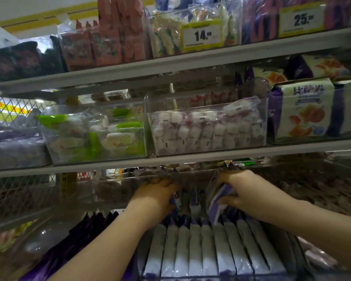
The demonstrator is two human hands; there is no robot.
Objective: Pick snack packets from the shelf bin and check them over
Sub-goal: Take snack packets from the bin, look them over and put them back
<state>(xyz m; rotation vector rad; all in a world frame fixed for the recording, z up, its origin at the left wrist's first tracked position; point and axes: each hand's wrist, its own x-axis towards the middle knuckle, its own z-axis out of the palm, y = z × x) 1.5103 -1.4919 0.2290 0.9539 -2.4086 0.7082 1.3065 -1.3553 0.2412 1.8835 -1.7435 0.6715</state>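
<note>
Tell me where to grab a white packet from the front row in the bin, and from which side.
Pinch its purple top end from above, thumb and finger on the two flat faces. The white packets stand upright, packed face to face, so only their tops are free; the sides are wedged against neighbours.

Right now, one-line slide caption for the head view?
Both hands in the lower shelf bin: right hand grips a purple-and-white packet, left hand reaches among the upright packet row.
</note>
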